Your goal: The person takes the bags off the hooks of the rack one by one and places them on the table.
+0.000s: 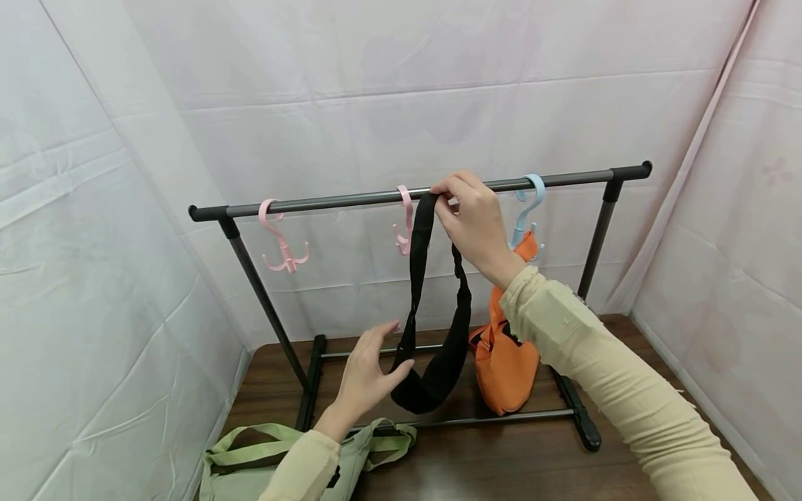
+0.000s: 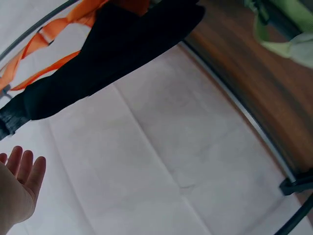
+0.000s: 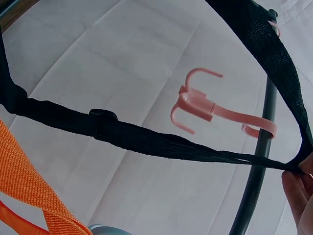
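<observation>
A black bag [image 1: 432,386] with a long strap [image 1: 421,243] hangs in front of the metal rail. My right hand [image 1: 473,223] pinches the top of the strap beside the rail; the right wrist view shows those fingertips [image 3: 293,193] on it. Just left of that hand, a pink swivel hook [image 1: 406,212] hangs from the rail, partly hidden by the strap. My left hand [image 1: 366,376] is held at the bag's lower left, fingers extended. Seen from the left wrist, this hand [image 2: 22,191] is apart from the black bag [image 2: 117,49] and holds nothing.
The rail [image 1: 351,200] belongs to a freestanding rack on a brown wooden table [image 1: 476,459]. Another pink hook [image 1: 282,243] hangs at left, and a blue hook [image 1: 529,205] at right bears an orange bag [image 1: 507,369]. A green bag [image 1: 244,480] lies at front left.
</observation>
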{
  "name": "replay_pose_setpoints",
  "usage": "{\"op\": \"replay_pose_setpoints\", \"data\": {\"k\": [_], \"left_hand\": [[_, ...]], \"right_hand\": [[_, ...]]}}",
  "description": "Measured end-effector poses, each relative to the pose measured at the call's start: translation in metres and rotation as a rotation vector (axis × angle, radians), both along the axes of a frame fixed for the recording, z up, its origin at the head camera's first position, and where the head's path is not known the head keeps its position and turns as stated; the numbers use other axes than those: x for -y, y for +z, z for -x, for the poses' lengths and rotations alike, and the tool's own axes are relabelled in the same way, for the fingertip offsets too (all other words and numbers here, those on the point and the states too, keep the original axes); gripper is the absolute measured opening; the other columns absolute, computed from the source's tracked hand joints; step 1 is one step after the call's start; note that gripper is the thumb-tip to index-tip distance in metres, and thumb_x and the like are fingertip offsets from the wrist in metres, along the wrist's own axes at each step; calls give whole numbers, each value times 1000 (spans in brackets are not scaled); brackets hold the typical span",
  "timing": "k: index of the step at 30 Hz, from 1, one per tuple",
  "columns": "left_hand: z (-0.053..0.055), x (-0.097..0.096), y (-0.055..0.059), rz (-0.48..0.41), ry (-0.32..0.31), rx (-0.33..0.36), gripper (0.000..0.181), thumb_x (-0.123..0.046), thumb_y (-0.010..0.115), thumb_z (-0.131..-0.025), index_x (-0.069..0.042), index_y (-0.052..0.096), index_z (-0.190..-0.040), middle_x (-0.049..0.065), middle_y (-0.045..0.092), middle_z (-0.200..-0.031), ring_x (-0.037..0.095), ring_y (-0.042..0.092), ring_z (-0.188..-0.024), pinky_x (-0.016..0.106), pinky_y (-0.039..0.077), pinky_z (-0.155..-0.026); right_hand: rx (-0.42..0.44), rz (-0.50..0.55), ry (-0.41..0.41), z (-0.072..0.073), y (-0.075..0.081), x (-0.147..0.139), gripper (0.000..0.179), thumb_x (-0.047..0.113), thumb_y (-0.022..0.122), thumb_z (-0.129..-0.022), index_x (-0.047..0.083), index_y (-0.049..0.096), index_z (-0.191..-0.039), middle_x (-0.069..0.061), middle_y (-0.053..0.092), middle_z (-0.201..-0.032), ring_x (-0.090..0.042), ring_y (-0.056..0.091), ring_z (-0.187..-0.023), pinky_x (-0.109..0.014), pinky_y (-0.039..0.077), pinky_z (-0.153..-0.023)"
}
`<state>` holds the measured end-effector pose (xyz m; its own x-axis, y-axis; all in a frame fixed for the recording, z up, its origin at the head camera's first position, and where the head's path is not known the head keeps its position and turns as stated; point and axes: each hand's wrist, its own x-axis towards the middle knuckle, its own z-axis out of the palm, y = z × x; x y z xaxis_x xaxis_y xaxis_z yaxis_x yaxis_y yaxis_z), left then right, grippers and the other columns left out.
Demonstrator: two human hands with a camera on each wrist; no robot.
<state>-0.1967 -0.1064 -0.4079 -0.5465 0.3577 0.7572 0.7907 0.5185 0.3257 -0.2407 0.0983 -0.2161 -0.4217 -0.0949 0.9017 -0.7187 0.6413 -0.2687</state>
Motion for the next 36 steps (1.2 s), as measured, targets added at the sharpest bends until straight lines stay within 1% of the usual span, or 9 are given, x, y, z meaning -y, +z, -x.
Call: {"op": "replay_pose_setpoints", "data": {"k": [8, 13, 16, 20, 23, 28, 30, 33, 36], "left_hand": [[-9, 1, -31, -29, 29, 135, 61, -13, 81, -72, -1, 55, -125, 10, 61, -118, 23, 58, -104, 36, 52, -82], [-13, -2, -50, -44, 60, 255, 58, -13, 80, -73, -4, 55, -125, 8, 61, -118, 22, 58, -105, 38, 51, -85], [-16, -5, -58, -67, 76, 331, 52, -12, 79, -75, -4, 56, -121, 9, 61, -115, 23, 59, -102, 38, 52, -84], [-17, -9, -67, -119, 96, 378, 44, -7, 78, -74, -2, 58, -113, 10, 62, -109, 24, 61, -95, 37, 53, -80], [-17, -10, -72, -176, 108, 411, 40, -3, 77, -73, -3, 60, -109, 10, 63, -104, 24, 63, -91, 34, 55, -76], [-18, -11, -77, -321, 124, 520, 32, 2, 75, -74, -3, 62, -102, 9, 63, -97, 21, 65, -83, 23, 55, -68], [-19, -12, -77, -386, 131, 570, 27, 5, 74, -74, -3, 63, -98, 9, 64, -94, 17, 66, -80, 20, 55, -67], [-25, -12, -71, -485, 129, 632, 24, 10, 71, -75, 1, 63, -95, 13, 65, -92, 13, 67, -76, 18, 55, -69], [-34, -11, -58, -556, 126, 654, 21, 12, 69, -76, 3, 64, -93, 16, 65, -91, 6, 65, -77, 16, 54, -70]], "right_hand": [[0, -4, -11, 2, -1, -1, 17, -9, 53, -84, -4, 68, -88, -15, 63, -90, -22, 63, -80, -27, 55, -67], [-4, 5, -10, 1, -1, -2, 17, -10, 53, -83, -4, 69, -88, -14, 64, -90, -21, 63, -80, -26, 54, -66], [-6, 6, -9, 1, -1, -2, 18, -10, 53, -83, -4, 69, -88, -14, 64, -90, -21, 63, -80, -26, 54, -66], [-6, 2, -10, 1, -1, -3, 17, -9, 53, -84, -4, 68, -88, -14, 63, -90, -21, 63, -80, -27, 54, -67], [-6, -2, -14, 0, -2, -4, 17, -9, 53, -84, -4, 68, -88, -14, 63, -89, -21, 63, -81, -27, 55, -67], [-2, -8, -24, 0, -5, -6, 16, -9, 53, -84, -4, 68, -87, -14, 63, -88, -21, 64, -80, -27, 56, -67], [3, -11, -26, 0, -6, -7, 16, -9, 53, -84, -4, 68, -87, -14, 63, -88, -21, 64, -80, -27, 56, -67], [12, -13, -27, 0, -7, -8, 16, -9, 53, -85, -4, 68, -88, -14, 63, -89, -22, 63, -80, -27, 56, -67], [21, 0, -27, 0, -8, -9, 16, -9, 53, -85, -5, 68, -88, -15, 63, -90, -22, 63, -81, -28, 56, -67]]}}
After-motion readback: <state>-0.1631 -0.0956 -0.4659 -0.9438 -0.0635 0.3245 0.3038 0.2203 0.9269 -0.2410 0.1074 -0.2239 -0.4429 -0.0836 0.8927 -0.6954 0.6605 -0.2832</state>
